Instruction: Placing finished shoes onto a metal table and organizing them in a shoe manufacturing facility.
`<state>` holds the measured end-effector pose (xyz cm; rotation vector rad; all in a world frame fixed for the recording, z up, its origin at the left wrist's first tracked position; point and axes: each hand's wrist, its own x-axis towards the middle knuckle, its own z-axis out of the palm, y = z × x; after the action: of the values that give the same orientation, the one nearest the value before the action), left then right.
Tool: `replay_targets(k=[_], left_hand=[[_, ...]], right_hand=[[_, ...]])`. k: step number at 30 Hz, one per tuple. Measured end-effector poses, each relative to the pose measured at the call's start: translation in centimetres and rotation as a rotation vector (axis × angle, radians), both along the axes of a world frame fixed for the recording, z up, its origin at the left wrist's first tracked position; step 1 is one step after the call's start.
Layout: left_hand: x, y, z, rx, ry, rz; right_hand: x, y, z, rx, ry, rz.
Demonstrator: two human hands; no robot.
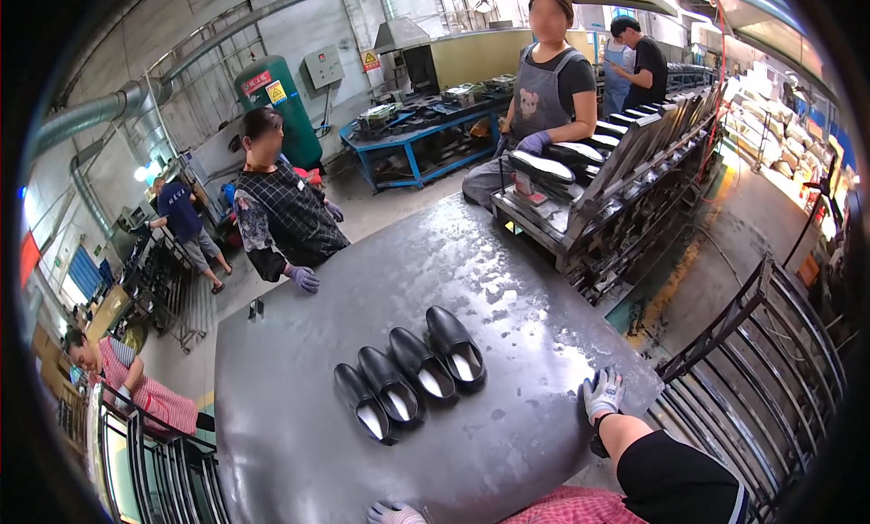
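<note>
Black shoes [410, 352], four of them, are lying side by side near the middle of the grey metal table [290, 415], toes pointing away from the wearer. Right hand [604, 393], gloved, is resting near the table's right edge, fingers loosely spread. Left hand [395, 514], gloved, is showing partly at the lower border; its grip I cannot tell.

The person's right hand [604, 394], in a pale glove [600, 401], is spread, fingers pointing forward; the right arm [627, 439] reaches forward, bare below its black sleeve [680, 479], a dark band [597, 441] at the wrist [611, 426]; the left hand [396, 514], also gloved, shows only partly at the lower edge.
</note>
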<state>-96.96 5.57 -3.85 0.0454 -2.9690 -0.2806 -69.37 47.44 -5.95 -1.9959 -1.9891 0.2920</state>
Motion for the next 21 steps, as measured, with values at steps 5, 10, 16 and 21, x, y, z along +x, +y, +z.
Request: replay_targets(k=[5,10,16,21], left_hand=[[-0.2,-0.5,-0.5,-0.012,0.049,-0.022],[0.4,-0.7,-1.5,-0.022,0.123,-0.037],[1.0,-0.8,-0.1,-0.009,-0.011,0.017],[-1.6,-0.5,-3.4,0.019,0.057,-0.012]], right_hand=[[-0.4,0.0,0.2,-0.036,0.008,0.025],[0.6,0.0,0.0,-0.041,0.015,0.006],[-0.1,-0.2,0.6,-0.052,-0.034,0.057],[0.5,0.5,-0.7,-0.003,-0.055,0.063]])
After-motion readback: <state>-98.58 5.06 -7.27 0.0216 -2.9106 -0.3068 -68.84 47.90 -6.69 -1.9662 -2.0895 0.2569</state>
